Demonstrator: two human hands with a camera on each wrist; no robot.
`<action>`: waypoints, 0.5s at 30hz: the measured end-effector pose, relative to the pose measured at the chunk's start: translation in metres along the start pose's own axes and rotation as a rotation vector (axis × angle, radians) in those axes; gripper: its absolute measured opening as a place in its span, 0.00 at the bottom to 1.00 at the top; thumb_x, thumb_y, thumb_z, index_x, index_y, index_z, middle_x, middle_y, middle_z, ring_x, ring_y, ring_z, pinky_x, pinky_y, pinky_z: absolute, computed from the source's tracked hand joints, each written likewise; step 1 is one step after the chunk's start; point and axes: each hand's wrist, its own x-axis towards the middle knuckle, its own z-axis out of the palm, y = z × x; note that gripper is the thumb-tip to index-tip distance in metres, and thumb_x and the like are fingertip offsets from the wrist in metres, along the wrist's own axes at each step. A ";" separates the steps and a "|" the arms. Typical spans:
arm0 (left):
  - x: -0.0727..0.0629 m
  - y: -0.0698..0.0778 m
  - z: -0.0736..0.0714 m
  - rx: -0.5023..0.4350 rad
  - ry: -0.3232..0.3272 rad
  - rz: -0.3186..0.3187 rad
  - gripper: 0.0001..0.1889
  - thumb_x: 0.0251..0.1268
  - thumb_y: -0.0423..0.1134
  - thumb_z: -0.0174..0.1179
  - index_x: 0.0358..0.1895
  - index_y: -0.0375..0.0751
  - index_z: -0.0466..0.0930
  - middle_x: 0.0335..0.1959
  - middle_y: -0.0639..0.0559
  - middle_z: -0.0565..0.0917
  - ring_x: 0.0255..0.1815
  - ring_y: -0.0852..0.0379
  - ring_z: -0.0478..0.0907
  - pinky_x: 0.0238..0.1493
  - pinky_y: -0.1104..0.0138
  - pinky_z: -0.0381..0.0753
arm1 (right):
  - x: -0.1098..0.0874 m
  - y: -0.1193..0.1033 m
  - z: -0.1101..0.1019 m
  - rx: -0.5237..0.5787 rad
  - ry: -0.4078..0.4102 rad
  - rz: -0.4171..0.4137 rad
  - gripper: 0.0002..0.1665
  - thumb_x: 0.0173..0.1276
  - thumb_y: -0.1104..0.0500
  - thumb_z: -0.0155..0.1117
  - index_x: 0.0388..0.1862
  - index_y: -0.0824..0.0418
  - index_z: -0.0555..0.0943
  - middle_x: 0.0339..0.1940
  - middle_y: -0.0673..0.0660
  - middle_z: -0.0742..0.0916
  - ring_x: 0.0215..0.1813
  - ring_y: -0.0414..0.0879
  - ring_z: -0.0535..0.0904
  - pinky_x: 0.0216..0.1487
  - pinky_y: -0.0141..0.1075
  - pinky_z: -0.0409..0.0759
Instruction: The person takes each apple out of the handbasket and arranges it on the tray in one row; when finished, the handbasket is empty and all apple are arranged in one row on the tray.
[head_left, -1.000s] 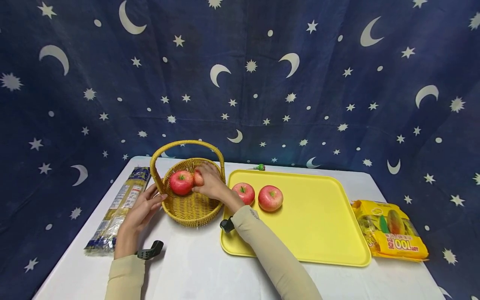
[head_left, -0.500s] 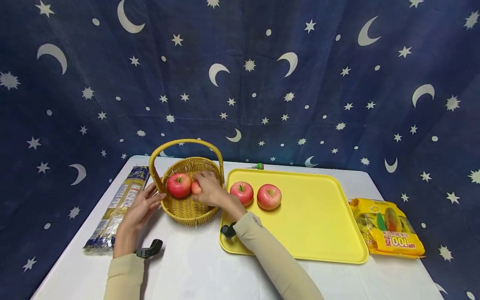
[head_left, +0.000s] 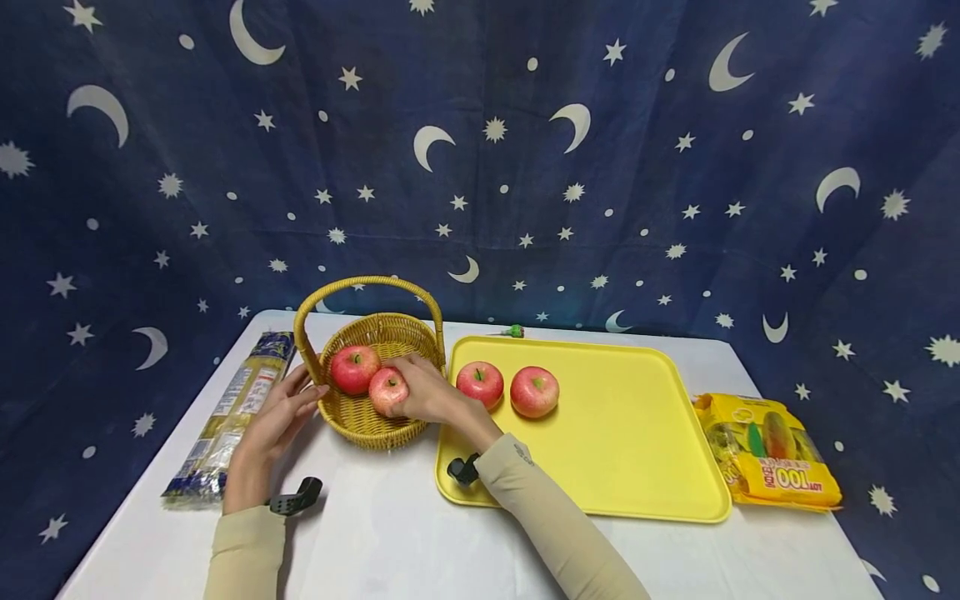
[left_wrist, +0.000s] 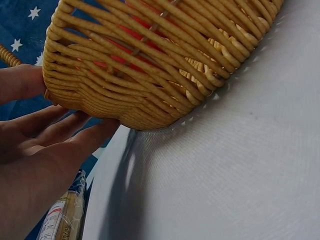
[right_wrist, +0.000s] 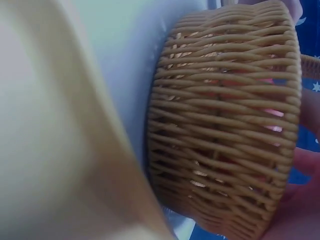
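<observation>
Apple [head_left: 386, 392] clasped in the right hand [head_left: 431, 393] wants gentle handling; left hand [head_left: 276, 418], fingers relaxed, should steady the basket [head_left: 375, 438].

A big "100" was spotted on the yellow bag [head_left: 772, 454]; over on the long clear packet [head_left: 228, 433], labels [head_left: 232, 392] were seen, too small to be read!

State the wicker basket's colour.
Golden yellow-brown; the wicker basket shows best in the head view.
</observation>
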 end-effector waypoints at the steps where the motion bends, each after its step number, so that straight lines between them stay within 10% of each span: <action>1: 0.000 0.000 0.000 -0.002 -0.002 0.000 0.41 0.78 0.31 0.52 0.83 0.32 0.36 0.85 0.33 0.42 0.60 0.76 0.73 0.60 0.83 0.73 | 0.000 0.001 0.000 0.006 -0.005 0.000 0.43 0.62 0.53 0.78 0.75 0.54 0.71 0.71 0.57 0.77 0.72 0.52 0.71 0.72 0.45 0.74; 15: -0.001 0.000 0.000 -0.015 -0.010 0.010 0.41 0.78 0.30 0.51 0.83 0.30 0.35 0.84 0.31 0.41 0.60 0.76 0.73 0.60 0.82 0.74 | -0.013 0.006 0.004 0.130 0.147 -0.077 0.43 0.61 0.47 0.76 0.74 0.50 0.73 0.64 0.52 0.80 0.63 0.48 0.77 0.64 0.43 0.80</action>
